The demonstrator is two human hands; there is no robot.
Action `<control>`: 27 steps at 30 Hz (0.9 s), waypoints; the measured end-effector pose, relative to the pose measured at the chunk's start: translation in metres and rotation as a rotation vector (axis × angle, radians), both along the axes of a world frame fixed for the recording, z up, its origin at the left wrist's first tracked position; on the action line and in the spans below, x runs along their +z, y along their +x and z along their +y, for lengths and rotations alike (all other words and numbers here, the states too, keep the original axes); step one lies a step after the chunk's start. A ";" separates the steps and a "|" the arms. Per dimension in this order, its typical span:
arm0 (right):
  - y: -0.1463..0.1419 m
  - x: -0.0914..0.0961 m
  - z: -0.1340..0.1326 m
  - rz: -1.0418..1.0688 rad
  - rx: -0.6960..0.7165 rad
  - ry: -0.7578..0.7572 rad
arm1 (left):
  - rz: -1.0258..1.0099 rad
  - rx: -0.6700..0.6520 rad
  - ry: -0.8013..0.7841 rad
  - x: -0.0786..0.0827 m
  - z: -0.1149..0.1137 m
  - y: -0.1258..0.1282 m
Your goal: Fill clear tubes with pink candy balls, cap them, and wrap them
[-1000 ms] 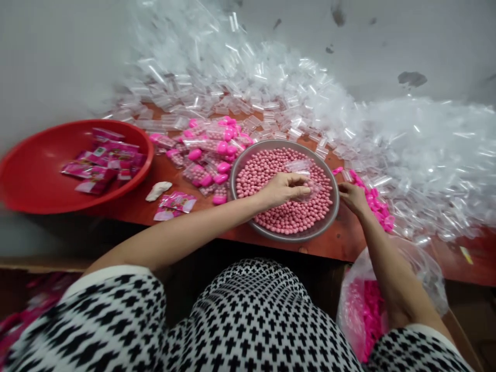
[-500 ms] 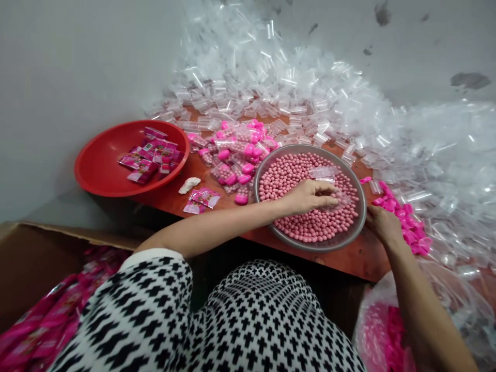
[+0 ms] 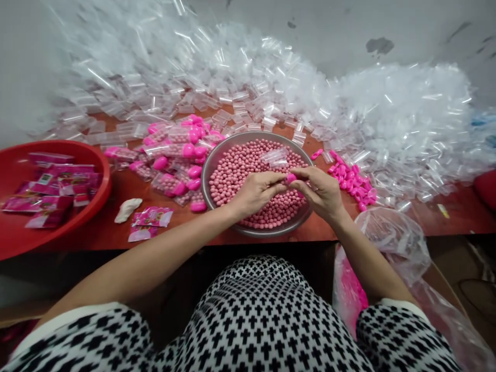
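**Two hands, one pink cap**

Two sets of fingertips meet on a single pink cap (image 3: 290, 178), just above the near side of the metal bowl (image 3: 212, 161). My left hand (image 3: 258, 190) is curled, with thumb and forefinger closed against the cap. My right hand (image 3: 321, 192) pinches it from the other side. What my left fingers hold beneath the cap is hidden.

The step in hand, as I judge it, is fitting the cap, with both hands pressing toward each other. It calls for a firm, square pinch, since the piece is small, smooth and glossy and could easily slip.

The cap is bright pink, rounded and shiny, deeper in colour than the matte candy balls (image 3: 240, 170) filling the bowl below. Two empty clear tubes (image 3: 276, 156) lie on the candy at the far side.

Left of the bowl is a heap of filled tubes (image 3: 174, 155) with pink ends. To its right, loose caps (image 3: 351, 178) lie scattered on the surface (image 3: 186, 230). Behind everything a great drift of empty tubes (image 3: 271, 93) banks against the wall. At the far left, a red basin (image 3: 104, 178) holds pink sachets (image 3: 58, 178).
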State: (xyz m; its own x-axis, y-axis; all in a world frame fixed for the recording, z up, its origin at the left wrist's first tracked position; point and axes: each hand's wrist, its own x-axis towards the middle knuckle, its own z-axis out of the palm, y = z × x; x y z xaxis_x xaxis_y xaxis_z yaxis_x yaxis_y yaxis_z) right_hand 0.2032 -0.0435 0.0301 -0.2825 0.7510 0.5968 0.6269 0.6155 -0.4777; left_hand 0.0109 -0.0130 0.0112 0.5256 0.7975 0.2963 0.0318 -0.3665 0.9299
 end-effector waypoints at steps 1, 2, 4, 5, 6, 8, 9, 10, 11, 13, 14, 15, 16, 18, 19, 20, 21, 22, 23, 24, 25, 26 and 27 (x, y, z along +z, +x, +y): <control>-0.001 -0.003 0.000 -0.004 -0.001 0.011 | 0.009 0.025 0.043 0.001 -0.001 -0.001; -0.001 -0.005 0.000 -0.011 -0.001 0.028 | 0.018 0.047 0.087 0.002 -0.002 -0.002; -0.001 -0.007 -0.001 -0.033 0.016 0.079 | 0.043 0.081 0.189 0.002 -0.002 -0.003; 0.000 -0.008 -0.003 -0.044 0.033 0.111 | 0.060 0.092 0.247 0.002 -0.002 -0.003; 0.000 -0.008 -0.004 -0.053 0.051 0.143 | 0.077 0.104 0.308 0.001 -0.002 -0.003; 0.001 -0.008 -0.009 -0.072 0.079 0.185 | 0.108 0.111 0.433 -0.001 -0.001 -0.002; 0.001 -0.008 -0.011 -0.088 0.088 0.188 | 0.122 0.102 0.489 -0.003 -0.001 -0.002; 0.002 -0.008 -0.014 -0.111 0.093 0.185 | 0.135 0.089 0.537 -0.005 -0.001 -0.002; 0.002 -0.009 -0.015 -0.138 0.094 0.180 | 0.151 0.075 0.576 -0.007 -0.002 -0.002; 0.003 -0.009 -0.017 -0.201 0.083 0.179 | 0.200 0.059 0.636 -0.010 -0.002 -0.002; 0.003 -0.009 -0.017 -0.234 0.074 0.189 | 0.230 0.062 0.662 -0.011 -0.002 -0.001; 0.003 -0.009 -0.016 -0.267 0.064 0.205 | 0.263 0.069 0.687 -0.013 -0.001 -0.001; 0.002 -0.010 -0.015 -0.301 0.053 0.223 | 0.302 0.077 0.711 -0.014 0.000 -0.001; 0.002 -0.011 -0.011 -0.360 0.036 0.246 | 0.390 0.091 0.753 -0.016 0.002 -0.001; 0.001 -0.013 -0.009 -0.379 0.028 0.248 | 0.435 0.097 0.767 -0.016 0.003 -0.001; 0.002 -0.014 -0.008 -0.390 0.022 0.241 | 0.475 0.103 0.777 -0.016 0.004 -0.002; 0.002 -0.016 -0.007 -0.389 0.023 0.225 | 0.505 0.106 0.786 -0.016 0.004 -0.002; 0.003 -0.017 -0.006 -0.375 0.035 0.199 | 0.524 0.103 0.794 -0.016 0.004 -0.003; 0.004 -0.018 -0.006 -0.349 0.059 0.167 | 0.532 0.095 0.801 -0.016 0.003 -0.004; 0.006 -0.019 -0.007 -0.315 0.088 0.136 | 0.529 0.078 0.809 -0.015 0.002 -0.005; 0.007 -0.019 -0.009 -0.284 0.115 0.112 | 0.518 0.059 0.820 -0.014 0.001 -0.006; 0.008 -0.018 -0.012 -0.266 0.132 0.102 | 0.499 0.041 0.829 -0.014 0.000 -0.006; 0.009 -0.016 -0.015 -0.267 0.135 0.108 | 0.477 0.030 0.836 -0.014 -0.001 -0.007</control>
